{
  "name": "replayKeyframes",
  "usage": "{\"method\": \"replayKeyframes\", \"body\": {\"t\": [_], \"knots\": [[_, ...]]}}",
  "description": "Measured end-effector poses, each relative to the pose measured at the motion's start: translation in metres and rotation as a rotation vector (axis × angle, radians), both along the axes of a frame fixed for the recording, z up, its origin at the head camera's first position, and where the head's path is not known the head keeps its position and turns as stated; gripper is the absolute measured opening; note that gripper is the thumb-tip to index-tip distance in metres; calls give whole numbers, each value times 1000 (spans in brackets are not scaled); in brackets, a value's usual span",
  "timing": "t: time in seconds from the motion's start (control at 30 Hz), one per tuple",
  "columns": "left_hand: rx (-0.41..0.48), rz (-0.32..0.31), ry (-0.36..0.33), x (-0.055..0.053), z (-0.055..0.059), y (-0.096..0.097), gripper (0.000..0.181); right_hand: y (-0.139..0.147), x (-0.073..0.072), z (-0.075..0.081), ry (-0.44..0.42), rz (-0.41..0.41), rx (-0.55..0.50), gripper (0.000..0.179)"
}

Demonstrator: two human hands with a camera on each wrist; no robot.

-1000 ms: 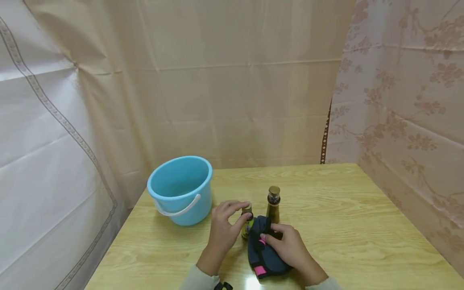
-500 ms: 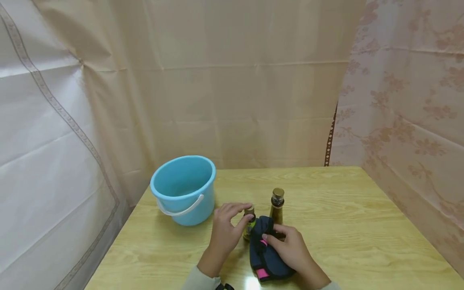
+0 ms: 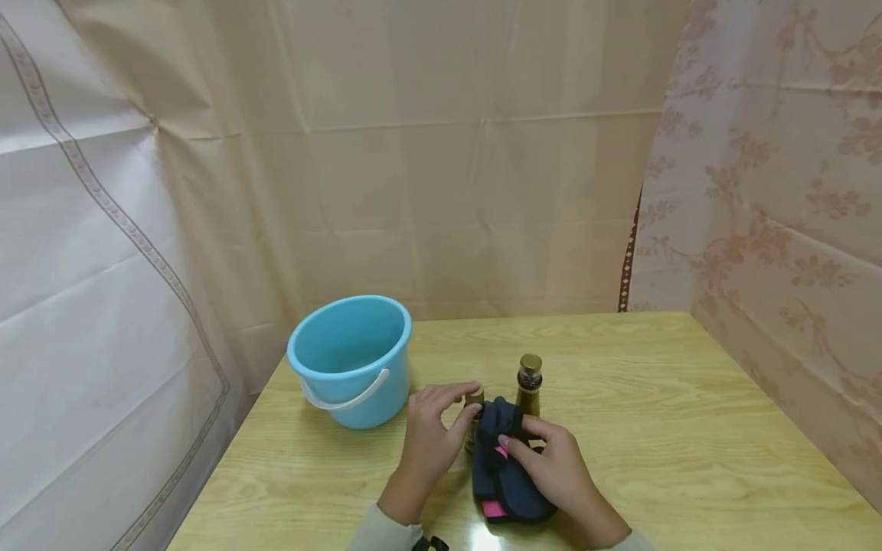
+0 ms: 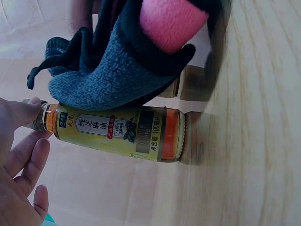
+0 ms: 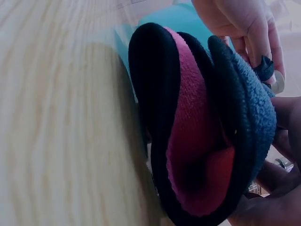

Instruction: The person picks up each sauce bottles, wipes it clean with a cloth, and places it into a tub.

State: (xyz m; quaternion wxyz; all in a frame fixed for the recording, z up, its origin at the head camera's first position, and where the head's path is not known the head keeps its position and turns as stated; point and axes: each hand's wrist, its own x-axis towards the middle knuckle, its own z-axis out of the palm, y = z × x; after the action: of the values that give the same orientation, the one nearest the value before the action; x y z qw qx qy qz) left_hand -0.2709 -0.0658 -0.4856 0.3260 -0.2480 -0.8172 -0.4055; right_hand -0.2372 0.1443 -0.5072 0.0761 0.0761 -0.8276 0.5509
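Observation:
My left hand [image 3: 430,432] pinches the cap of a small sesame oil bottle [image 4: 113,133] between thumb and fingers. The bottle stands upright on the table, with a yellow label and orange bands. In my right hand [image 3: 554,463] I grip a folded cloth [image 3: 517,486], dark blue and fleecy with black edging and pink inner layers [image 5: 193,113]. It lies against the side of the bottle, hiding much of it in the head view. Right behind the cloth stands a taller dark bottle [image 3: 529,383] with a gold cap, its lower part covered by the cloth and my hand.
A light blue bucket [image 3: 396,375] with a white handle stands at the left back of the wooden table [image 3: 654,413]. Beige curtains [image 3: 441,191] hang behind the table's far edge, with a floral one [image 3: 792,199] on the right.
My right hand has shifted the cloth slightly up along the small bottle, so that it covers more of the label. My left hand keeps its pinch on the cap.

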Motion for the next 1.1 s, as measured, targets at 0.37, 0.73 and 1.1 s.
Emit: {"method": "replayKeyframes", "body": {"t": [0.37,0.73,1.1], "knots": [[-13,-3,4,0,-1,2,28,0,-1,13,62,-10,-36,31],[-29,1,-30,2,-1,4,27,-4,-1,9,80,-21,-138,26],[22,-25,27,1,-1,4,28,-5,-2,5,59,-18,-134,23]]}}
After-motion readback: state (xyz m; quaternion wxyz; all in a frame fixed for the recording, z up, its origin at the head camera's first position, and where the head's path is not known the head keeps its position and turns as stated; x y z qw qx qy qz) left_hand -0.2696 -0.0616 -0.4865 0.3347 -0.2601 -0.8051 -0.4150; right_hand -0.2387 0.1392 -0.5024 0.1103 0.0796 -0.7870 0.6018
